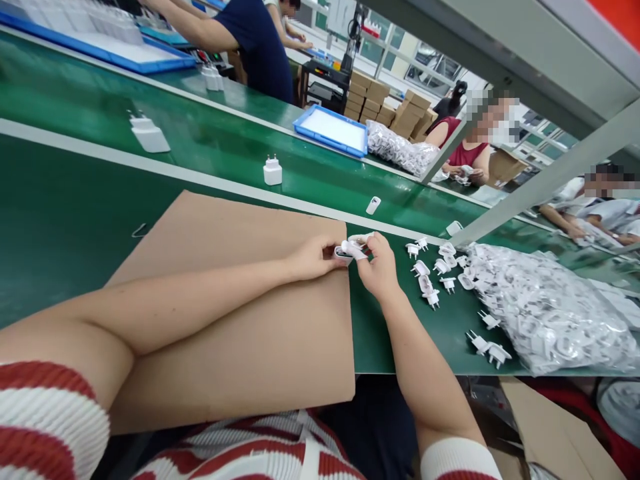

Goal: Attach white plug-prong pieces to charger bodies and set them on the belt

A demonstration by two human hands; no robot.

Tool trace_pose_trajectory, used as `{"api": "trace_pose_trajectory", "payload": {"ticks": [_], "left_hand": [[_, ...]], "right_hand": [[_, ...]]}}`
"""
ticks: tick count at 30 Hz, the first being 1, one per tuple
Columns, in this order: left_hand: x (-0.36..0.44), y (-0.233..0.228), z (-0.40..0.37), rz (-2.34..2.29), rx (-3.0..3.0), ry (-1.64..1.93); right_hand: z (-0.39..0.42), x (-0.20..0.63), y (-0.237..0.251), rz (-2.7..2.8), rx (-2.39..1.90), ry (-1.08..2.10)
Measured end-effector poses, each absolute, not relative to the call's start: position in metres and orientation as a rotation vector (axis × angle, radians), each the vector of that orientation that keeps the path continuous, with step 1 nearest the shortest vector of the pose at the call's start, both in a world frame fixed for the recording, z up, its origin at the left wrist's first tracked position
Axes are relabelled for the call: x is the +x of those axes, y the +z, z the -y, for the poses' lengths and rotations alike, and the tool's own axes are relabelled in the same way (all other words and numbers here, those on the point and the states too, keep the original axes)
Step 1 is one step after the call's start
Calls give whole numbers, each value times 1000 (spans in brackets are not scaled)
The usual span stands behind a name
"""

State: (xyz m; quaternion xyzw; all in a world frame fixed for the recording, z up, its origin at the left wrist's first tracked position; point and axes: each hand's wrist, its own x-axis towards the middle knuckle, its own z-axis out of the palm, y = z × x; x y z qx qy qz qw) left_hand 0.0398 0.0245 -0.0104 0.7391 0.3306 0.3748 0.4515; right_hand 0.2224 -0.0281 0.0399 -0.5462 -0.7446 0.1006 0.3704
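Observation:
My left hand [320, 259] is closed around a white charger housing [343, 254], its open end turned to the right. Close beside it, my right hand [379, 268] pinches a white plug piece [356, 249] against or just next to that housing; whether the two parts are joined I cannot tell. Both hands are over the right edge of a brown cardboard sheet [260, 313]. To the right of my right hand, several loose white plug pieces with metal pins [449, 285] lie scattered on the green table.
A clear plastic bag [555, 313] full of white parts lies at the right. On the green belt [210, 157] beyond the cardboard are assembled white chargers [273, 171] and a white housing [373, 205]. A blue tray [333, 130] sits farther back. Co-workers are across the line. A metal post [540, 173] slants at right.

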Motion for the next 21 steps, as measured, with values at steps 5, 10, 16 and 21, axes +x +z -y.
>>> {"api": "trace_pose_trajectory", "payload": {"ticks": [5,10,16,21], "left_hand": [[39,-9,-26,-830,1851,928],[39,-7,-25,-830,1869,935],[39,-10,-26,-818,1908,964],[38,-9,-27,-811,1919,949]], "right_hand": [[22,219,41,2226,-1450,19],[20,217,46,2298,-1502,-15],[20,212,51,2328,-1594,-148],[21,209,53,2326,-1670,-226]]}}
